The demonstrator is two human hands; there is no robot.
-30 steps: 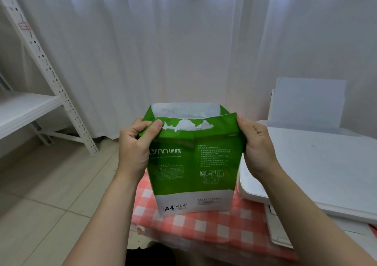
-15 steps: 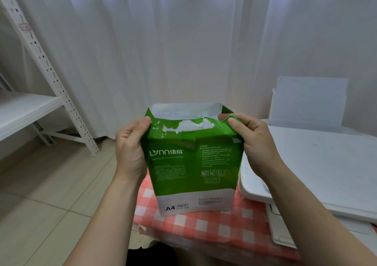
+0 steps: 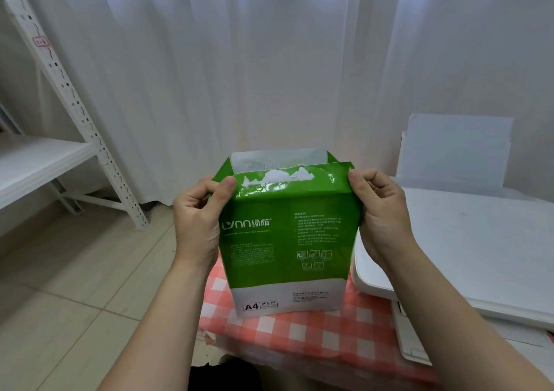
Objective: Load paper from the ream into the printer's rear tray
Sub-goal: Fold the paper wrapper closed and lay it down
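Observation:
A green and white A4 paper ream [image 3: 287, 241] stands upright on the red checked tablecloth [image 3: 314, 336]. Its wrapper is torn open at the top, with the near flap bent toward me. My left hand [image 3: 199, 223] pinches the flap's left corner and my right hand [image 3: 382, 214] pinches the right corner. The white printer [image 3: 467, 250] sits just right of the ream, its rear tray [image 3: 455, 148] raised upright with a sheet standing in it.
A white metal shelf unit [image 3: 57, 151] stands at the left on the tiled floor [image 3: 75, 285]. White curtains [image 3: 269, 61] hang behind the table. The printer's front output tray [image 3: 419, 339] sticks out over the cloth.
Both hands have shifted from the ream's sides to the top corners of the near flap, and the flap has been drawn toward me.

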